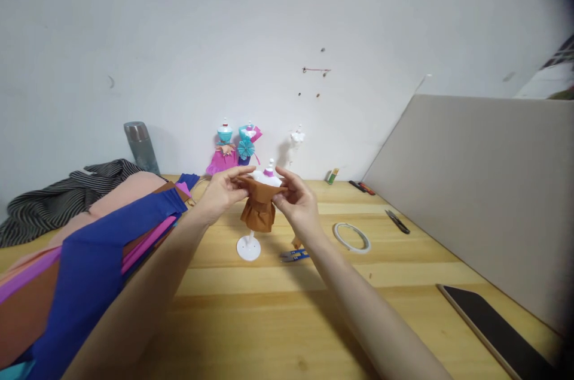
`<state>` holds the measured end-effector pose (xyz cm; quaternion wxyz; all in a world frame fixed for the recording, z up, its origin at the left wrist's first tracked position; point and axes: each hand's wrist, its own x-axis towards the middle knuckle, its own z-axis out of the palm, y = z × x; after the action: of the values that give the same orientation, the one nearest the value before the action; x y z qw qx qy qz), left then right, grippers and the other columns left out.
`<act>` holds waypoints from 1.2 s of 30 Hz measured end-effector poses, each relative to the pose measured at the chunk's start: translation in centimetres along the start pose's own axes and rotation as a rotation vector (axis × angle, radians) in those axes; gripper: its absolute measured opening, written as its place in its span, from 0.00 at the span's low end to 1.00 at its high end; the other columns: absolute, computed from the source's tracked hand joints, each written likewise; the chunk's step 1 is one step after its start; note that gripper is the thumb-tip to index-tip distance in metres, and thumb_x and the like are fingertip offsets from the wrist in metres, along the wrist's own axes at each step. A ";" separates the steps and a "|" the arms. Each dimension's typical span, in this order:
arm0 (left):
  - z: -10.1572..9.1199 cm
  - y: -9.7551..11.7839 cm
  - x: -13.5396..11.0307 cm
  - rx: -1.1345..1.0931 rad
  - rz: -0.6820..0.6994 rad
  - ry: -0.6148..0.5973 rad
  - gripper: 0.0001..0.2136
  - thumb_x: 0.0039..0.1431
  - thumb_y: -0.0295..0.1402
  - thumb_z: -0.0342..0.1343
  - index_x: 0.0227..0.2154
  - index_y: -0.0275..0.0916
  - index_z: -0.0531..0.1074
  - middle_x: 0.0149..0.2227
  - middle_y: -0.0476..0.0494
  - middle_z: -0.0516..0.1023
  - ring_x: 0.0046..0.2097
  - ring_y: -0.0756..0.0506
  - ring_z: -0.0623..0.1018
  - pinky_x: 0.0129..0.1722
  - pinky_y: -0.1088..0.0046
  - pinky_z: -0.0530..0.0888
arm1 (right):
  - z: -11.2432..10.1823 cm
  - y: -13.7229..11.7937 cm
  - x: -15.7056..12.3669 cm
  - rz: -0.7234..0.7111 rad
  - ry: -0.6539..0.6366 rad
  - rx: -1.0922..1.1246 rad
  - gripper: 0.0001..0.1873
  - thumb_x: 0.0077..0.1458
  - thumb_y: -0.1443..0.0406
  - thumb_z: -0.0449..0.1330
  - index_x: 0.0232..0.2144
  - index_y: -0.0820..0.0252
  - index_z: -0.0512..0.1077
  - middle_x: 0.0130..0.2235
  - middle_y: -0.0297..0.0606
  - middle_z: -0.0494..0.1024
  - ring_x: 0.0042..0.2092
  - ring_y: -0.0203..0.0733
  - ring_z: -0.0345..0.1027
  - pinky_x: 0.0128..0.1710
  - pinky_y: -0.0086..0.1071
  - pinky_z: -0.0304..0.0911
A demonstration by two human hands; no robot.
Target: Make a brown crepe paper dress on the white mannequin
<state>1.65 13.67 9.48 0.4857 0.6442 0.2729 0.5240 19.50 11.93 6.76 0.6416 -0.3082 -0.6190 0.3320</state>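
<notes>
A small white mannequin (268,174) stands on a round white base (248,248) on the wooden table (278,308). A brown fabric dress (259,206) is wrapped round its body. My left hand (220,192) pinches the top edge of the brown fabric on the left side. On the right side, my right hand (296,199) pinches the same top edge with thumb and fingers. Both hands are closed on the fabric at the mannequin's chest.
Stacked fabric sheets (85,266) in blue, pink, brown and peach lie at left, with striped cloth (63,194) and a grey bottle (140,146) behind. Dressed mannequins (235,149) and a bare one (295,143) stand at the wall. Blue snips (293,255), white tape ring (352,237), black clippers (397,221), tablet (493,326), grey divider (484,188).
</notes>
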 end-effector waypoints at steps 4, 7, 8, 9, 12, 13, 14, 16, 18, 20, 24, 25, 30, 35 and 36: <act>0.0 0.0 -0.2 0.010 -0.008 -0.028 0.26 0.43 0.24 0.62 0.49 0.33 0.72 0.44 0.39 0.77 0.46 0.42 0.76 0.49 0.65 0.70 | -0.1 0.0 0.0 0.010 -0.024 0.000 0.27 0.45 0.69 0.62 0.51 0.56 0.68 0.43 0.40 0.75 0.39 0.41 0.69 0.36 0.34 0.66; -0.1 -0.3 -0.2 -0.022 -0.006 -0.054 0.28 0.43 0.24 0.63 0.51 0.33 0.70 0.46 0.38 0.76 0.48 0.42 0.75 0.50 0.65 0.69 | -0.2 0.3 0.0 0.010 -0.050 0.032 0.28 0.44 0.68 0.63 0.51 0.56 0.68 0.46 0.42 0.75 0.45 0.45 0.70 0.42 0.37 0.67; -0.2 -0.4 -0.2 -0.039 -0.004 -0.059 0.29 0.42 0.24 0.64 0.52 0.33 0.69 0.46 0.38 0.76 0.48 0.42 0.75 0.50 0.66 0.70 | -0.3 0.4 0.0 0.008 -0.055 0.046 0.28 0.44 0.67 0.64 0.51 0.56 0.68 0.46 0.42 0.75 0.47 0.46 0.69 0.44 0.39 0.66; -0.2 -0.6 -0.2 -0.060 -0.002 -0.060 0.30 0.42 0.23 0.64 0.52 0.34 0.69 0.47 0.38 0.75 0.48 0.43 0.75 0.49 0.67 0.70 | -0.3 0.4 -0.1 0.006 -0.059 0.055 0.28 0.44 0.67 0.64 0.50 0.55 0.68 0.47 0.42 0.75 0.48 0.46 0.69 0.47 0.40 0.66; -0.4 -1.3 -0.2 -0.154 -0.006 -0.066 0.32 0.42 0.22 0.64 0.54 0.38 0.67 0.51 0.38 0.72 0.47 0.44 0.75 0.47 0.68 0.72 | -0.5 0.5 -0.2 0.018 -0.079 0.052 0.29 0.43 0.67 0.65 0.51 0.54 0.68 0.47 0.42 0.74 0.49 0.47 0.68 0.50 0.42 0.64; -0.4 -1.5 -0.1 -0.189 -0.007 -0.069 0.33 0.42 0.22 0.65 0.55 0.39 0.66 0.53 0.38 0.70 0.47 0.44 0.75 0.46 0.69 0.72 | -0.5 0.6 -0.2 0.029 -0.087 0.048 0.30 0.43 0.67 0.65 0.52 0.54 0.67 0.47 0.42 0.74 0.49 0.47 0.68 0.50 0.43 0.64; -0.4 -1.7 -0.1 -0.221 -0.008 -0.070 0.33 0.41 0.22 0.65 0.55 0.41 0.66 0.54 0.38 0.69 0.48 0.44 0.74 0.45 0.70 0.73 | -0.5 0.6 -0.2 0.042 -0.096 0.046 0.31 0.43 0.66 0.65 0.52 0.53 0.67 0.48 0.42 0.74 0.49 0.47 0.68 0.50 0.43 0.64; -0.2 -2.0 -0.1 -0.264 -0.013 -0.070 0.35 0.41 0.22 0.65 0.56 0.43 0.65 0.56 0.39 0.68 0.49 0.44 0.74 0.44 0.71 0.73 | -0.5 0.7 -0.2 0.064 -0.113 0.054 0.35 0.41 0.65 0.67 0.54 0.53 0.65 0.49 0.43 0.72 0.50 0.48 0.67 0.49 0.43 0.65; -0.1 -2.2 -0.1 -0.287 -0.035 -0.068 0.36 0.41 0.23 0.66 0.56 0.44 0.64 0.57 0.39 0.67 0.50 0.42 0.74 0.43 0.72 0.74 | -0.4 0.7 -0.1 0.096 -0.141 0.079 0.39 0.40 0.63 0.68 0.56 0.53 0.63 0.51 0.44 0.71 0.53 0.50 0.65 0.49 0.44 0.64; 0.1 -2.4 0.0 -0.300 -0.065 -0.063 0.37 0.40 0.24 0.67 0.57 0.44 0.63 0.58 0.38 0.66 0.52 0.41 0.73 0.43 0.72 0.74 | -0.2 0.8 -0.1 0.145 -0.179 0.112 0.40 0.39 0.61 0.69 0.57 0.53 0.63 0.53 0.45 0.71 0.55 0.52 0.64 0.50 0.45 0.63; 0.1 -2.8 -0.1 -0.272 -0.095 -0.024 0.40 0.38 0.26 0.69 0.57 0.43 0.62 0.59 0.37 0.65 0.55 0.39 0.71 0.44 0.72 0.73 | -0.1 0.4 -0.2 0.286 -0.294 0.185 0.29 0.41 0.58 0.69 0.48 0.56 0.71 0.50 0.43 0.74 0.52 0.52 0.67 0.50 0.43 0.63; 0.1 -2.9 -0.1 -0.257 -0.091 -0.020 0.40 0.38 0.27 0.70 0.58 0.42 0.61 0.59 0.36 0.64 0.55 0.39 0.70 0.44 0.72 0.73 | 0.0 0.3 -0.3 0.311 -0.313 0.205 0.26 0.41 0.58 0.69 0.45 0.57 0.73 0.49 0.42 0.75 0.50 0.51 0.68 0.49 0.43 0.64; 0.1 -2.9 -0.1 -0.136 -0.054 -0.048 0.40 0.41 0.31 0.69 0.59 0.43 0.58 0.59 0.35 0.65 0.55 0.38 0.71 0.48 0.68 0.72 | 0.0 0.1 -0.6 0.305 -0.315 0.247 0.25 0.37 0.59 0.71 0.41 0.59 0.74 0.42 0.39 0.77 0.45 0.47 0.70 0.48 0.40 0.64; 0.2 -2.3 0.3 -0.008 -0.045 0.023 0.40 0.37 0.32 0.70 0.57 0.39 0.62 0.56 0.32 0.69 0.51 0.39 0.74 0.47 0.66 0.73 | 0.4 -0.2 -0.8 0.308 -0.287 0.267 0.26 0.33 0.56 0.72 0.37 0.59 0.74 0.38 0.39 0.78 0.41 0.46 0.71 0.45 0.40 0.65; 0.1 -2.2 0.3 0.022 -0.062 0.039 0.40 0.36 0.32 0.70 0.56 0.37 0.63 0.53 0.32 0.71 0.49 0.40 0.76 0.46 0.66 0.73 | 0.5 -0.2 -0.8 0.305 -0.283 0.270 0.26 0.33 0.56 0.72 0.36 0.58 0.74 0.38 0.38 0.78 0.40 0.45 0.71 0.45 0.39 0.65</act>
<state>2.18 14.72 7.65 0.4893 0.6304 0.3078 0.5181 18.99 11.15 6.49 0.5264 -0.2599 -0.5990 0.5446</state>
